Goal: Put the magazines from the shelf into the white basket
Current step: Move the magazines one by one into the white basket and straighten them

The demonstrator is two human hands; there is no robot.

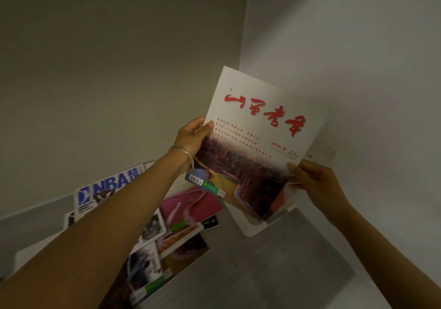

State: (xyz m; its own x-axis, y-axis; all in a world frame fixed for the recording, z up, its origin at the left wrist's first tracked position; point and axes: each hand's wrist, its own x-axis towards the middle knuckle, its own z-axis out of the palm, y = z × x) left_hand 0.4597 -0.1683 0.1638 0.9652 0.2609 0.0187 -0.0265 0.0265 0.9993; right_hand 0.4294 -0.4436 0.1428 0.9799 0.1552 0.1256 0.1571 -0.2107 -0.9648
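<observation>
A white magazine (257, 127) with red brush lettering and a field photo is held up in the air in front of the wall corner. My left hand (191, 139), a thin bangle on its wrist, grips its left edge. My right hand (312, 182) pinches its lower right corner. Below it, on the white tiered shelf (26, 253), lie several other magazines: an NBA magazine (107, 184) at the upper left, a pink-covered magazine (191, 208) in the middle, and darker ones lower down. A white rim (250, 230), perhaps the basket, shows under the held magazine.
Two plain walls meet in a corner (241, 46) behind the held magazine. A grey floor (274, 273) lies at the lower right, beside the shelf.
</observation>
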